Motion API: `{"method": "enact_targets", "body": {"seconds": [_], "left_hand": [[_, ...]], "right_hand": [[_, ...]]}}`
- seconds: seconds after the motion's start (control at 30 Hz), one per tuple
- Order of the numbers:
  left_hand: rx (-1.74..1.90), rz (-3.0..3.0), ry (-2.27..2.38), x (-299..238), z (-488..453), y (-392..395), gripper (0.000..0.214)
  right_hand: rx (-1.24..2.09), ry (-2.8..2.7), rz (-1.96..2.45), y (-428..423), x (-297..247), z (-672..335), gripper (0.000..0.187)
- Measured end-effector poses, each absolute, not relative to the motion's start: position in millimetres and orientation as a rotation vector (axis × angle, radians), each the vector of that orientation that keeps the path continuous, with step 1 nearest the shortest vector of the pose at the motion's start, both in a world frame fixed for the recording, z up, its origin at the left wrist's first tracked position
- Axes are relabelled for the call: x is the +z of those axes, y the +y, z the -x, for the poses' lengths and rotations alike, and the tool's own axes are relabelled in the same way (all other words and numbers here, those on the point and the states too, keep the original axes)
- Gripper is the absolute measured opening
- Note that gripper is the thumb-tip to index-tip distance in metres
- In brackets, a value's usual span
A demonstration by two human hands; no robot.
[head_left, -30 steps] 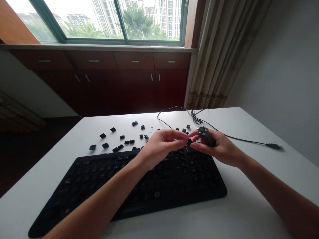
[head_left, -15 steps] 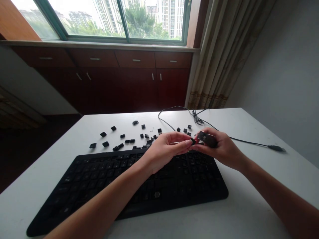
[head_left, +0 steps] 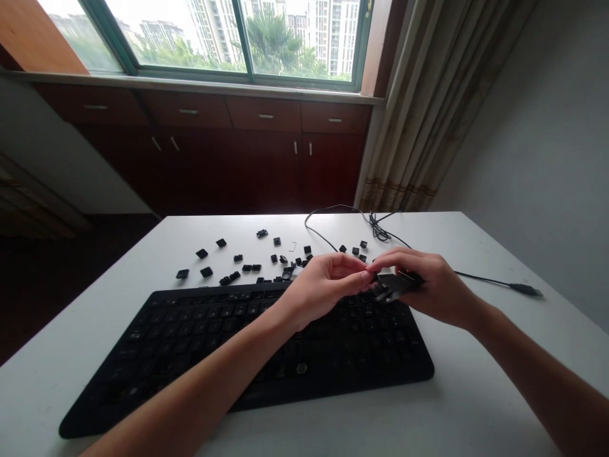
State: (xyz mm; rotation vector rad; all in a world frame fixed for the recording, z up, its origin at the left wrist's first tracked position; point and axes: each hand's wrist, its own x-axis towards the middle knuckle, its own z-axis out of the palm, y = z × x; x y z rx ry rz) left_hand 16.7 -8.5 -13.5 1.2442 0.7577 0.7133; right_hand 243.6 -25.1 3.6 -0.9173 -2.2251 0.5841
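Observation:
My left hand (head_left: 323, 282) is closed in a pinch above the right part of the black keyboard (head_left: 190, 343). At its thumb tip is a small black keycap (head_left: 374, 277), mostly hidden by the fingers. My right hand (head_left: 423, 279) meets those fingertips and is wrapped round a dark piece (head_left: 397, 285) with a flat face and greyish, shiny projections underneath; its exact kind I cannot make out. Both hands hover over the keyboard, which lies slightly askew. Bare sockets show among its keys, and a pale round spot (head_left: 301, 368) is near its front edge.
Several loose black keycaps (head_left: 206, 271) lie scattered behind the keyboard on the white table (head_left: 485, 381). A thin bent wire (head_left: 293, 246) is among them. The bundled cable (head_left: 379, 230) runs right to a plug (head_left: 523, 289). Beyond the table are cabinets (head_left: 228, 165) and a curtain (head_left: 404, 127).
My right hand has turned the dark piece, so its flat face now shows on top and its shiny parts point down. The fingertips have come together. The view has shifted slightly.

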Motion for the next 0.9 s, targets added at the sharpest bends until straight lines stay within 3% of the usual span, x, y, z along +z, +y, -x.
{"method": "enact_targets", "body": {"seconds": [0.17, 0.3, 0.53, 0.9], "left_hand": [[0.689, -1.611, 0.831, -5, -9, -24, 0.034], [0.622, -2.174, 0.915, -8, 7, -55, 0.016], [0.681, -3.002, 0.663, -25, 23, -103, 0.012], [0.804, -3.005, 0.545, -37, 34, -103, 0.016]], "right_hand": [[0.593, -2.233, 0.987, -28, -6, -261, 0.028], [0.612, -2.096, 1.14, -33, -28, -276, 0.024], [0.528, -2.193, 1.051, -34, -43, -284, 0.02], [0.504, -2.165, 1.099, -30, -45, -289, 0.013]]}}
